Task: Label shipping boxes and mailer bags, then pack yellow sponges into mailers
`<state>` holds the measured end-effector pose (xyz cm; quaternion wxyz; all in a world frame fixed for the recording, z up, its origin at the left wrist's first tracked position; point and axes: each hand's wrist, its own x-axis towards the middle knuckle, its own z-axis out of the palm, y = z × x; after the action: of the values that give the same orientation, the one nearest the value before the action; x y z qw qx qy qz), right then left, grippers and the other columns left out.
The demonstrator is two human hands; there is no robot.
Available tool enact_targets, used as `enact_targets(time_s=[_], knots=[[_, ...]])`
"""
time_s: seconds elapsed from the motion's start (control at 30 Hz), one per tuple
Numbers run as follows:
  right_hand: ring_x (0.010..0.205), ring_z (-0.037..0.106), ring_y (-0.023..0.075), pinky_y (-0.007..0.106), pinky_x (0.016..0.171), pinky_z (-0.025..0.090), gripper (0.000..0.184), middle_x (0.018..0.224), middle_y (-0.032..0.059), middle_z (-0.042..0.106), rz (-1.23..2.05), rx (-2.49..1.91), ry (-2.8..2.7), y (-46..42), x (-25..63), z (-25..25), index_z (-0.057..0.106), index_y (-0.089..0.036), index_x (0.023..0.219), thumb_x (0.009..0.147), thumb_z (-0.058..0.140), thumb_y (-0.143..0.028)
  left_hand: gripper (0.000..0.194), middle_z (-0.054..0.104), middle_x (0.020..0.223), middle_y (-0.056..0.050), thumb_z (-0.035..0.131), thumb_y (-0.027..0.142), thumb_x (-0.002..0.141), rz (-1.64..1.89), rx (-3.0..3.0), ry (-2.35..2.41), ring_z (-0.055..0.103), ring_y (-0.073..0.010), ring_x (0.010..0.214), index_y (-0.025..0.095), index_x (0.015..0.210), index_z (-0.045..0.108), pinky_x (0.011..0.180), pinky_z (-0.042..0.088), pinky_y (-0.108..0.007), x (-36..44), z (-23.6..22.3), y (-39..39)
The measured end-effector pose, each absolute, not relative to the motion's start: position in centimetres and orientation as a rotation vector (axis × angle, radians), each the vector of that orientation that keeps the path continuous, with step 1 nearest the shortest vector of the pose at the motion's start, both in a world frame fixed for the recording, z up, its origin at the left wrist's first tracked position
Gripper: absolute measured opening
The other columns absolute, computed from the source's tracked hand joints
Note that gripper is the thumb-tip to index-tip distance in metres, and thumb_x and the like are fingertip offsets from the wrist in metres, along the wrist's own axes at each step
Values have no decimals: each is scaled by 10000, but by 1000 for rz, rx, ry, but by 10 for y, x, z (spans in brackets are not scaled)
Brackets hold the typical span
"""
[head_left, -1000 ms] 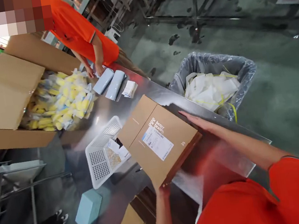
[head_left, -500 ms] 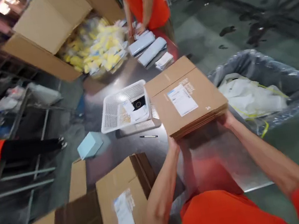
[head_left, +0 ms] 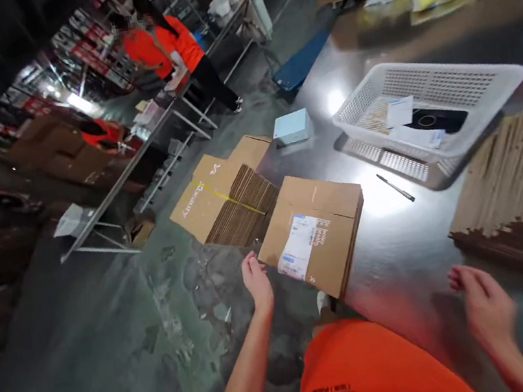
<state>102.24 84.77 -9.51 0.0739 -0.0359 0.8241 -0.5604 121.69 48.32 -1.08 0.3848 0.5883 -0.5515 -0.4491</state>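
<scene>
Stainless-steel worktop [head_left: 397, 228] extends across the view above a green-grey concrete floor [head_left: 117, 348]. Left hand [head_left: 257, 282] is located just beside the near edge of a labelled flat carton stack [head_left: 315, 243]; its fingers [head_left: 251, 266] are open and grip nothing. Right hand [head_left: 485, 310], slightly blurred, is open with fingers spread, holds nothing, and is near a taller stack of flattened corrugated cartons [head_left: 512, 198] at the right of the view. A second carton stack [head_left: 231, 207], bound with yellow strapping, lies just beside the labelled stack. Farther along the worktop are a white perforated plastic basket [head_left: 423, 93] containing papers, a pen [head_left: 395, 188] near the basket, and a pale blue box [head_left: 291, 127]. Two co-workers in orange shirts [head_left: 174, 42] stand well apart.
</scene>
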Motion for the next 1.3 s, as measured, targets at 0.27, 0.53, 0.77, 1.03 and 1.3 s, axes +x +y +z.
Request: enact_targets(time_s=[0.27, 0.53, 0.77, 1.03, 1.3], knots=[[1420, 345, 315, 545, 1167, 285, 515, 1432, 88, 528, -1108, -1530, 2351, 552, 1015, -29, 606, -211, 1289, 945, 383, -521, 589, 616, 727, -3, 689, 681, 675, -2164, 1234, -1190, 622, -153, 602, 174, 948, 567, 496, 444, -234, 1269, -116, 471], [1477, 177, 374, 582, 1188, 122, 615, 1602, 67, 272, -233, -1396, 2770, 513, 1024, -48, 368, -237, 1511, 965, 376, -520, 270, 545, 723, -1, 755, 436, 689, -2202, 666, -1919, 509, -149, 684, 192, 776, 680, 648, 406, -264, 1270, -95, 457], [1480, 175, 360, 585, 1185, 143, 612, 1606, 49, 262, -123, -1266, 2803, 509, 1026, -42, 343, -246, 1521, 964, 374, -495, 157, 589, 766, -24, 682, 228, 696, -2200, 548, -1923, 560, -193, 795, 190, 626, 547, 748, 440, -307, 1269, -69, 463], [1469, 226, 352, 610, 1161, 193, 633, 1582, 76, 317, -259, -1396, 2799, 514, 1029, -47, 387, -250, 1501, 941, 337, -541, 317, 605, 1131, -116, 702, 373, 719, -2143, 1147, -1460, 585, -246, 1022, 222, 967, 574, 910, 467, -371, 1269, -73, 477], [1403, 355, 394, 637, 1151, 242, 676, 1484, 52, 477, -471, -1524, 2964, 499, 998, -116, 534, -336, 1402, 827, 302, -607, 303, 609, 804, -66, 809, 456, 571, -2037, 1107, -1548, 617, -346, 963, 277, 582, 564, 837, 466, -486, 1238, -90, 477]])
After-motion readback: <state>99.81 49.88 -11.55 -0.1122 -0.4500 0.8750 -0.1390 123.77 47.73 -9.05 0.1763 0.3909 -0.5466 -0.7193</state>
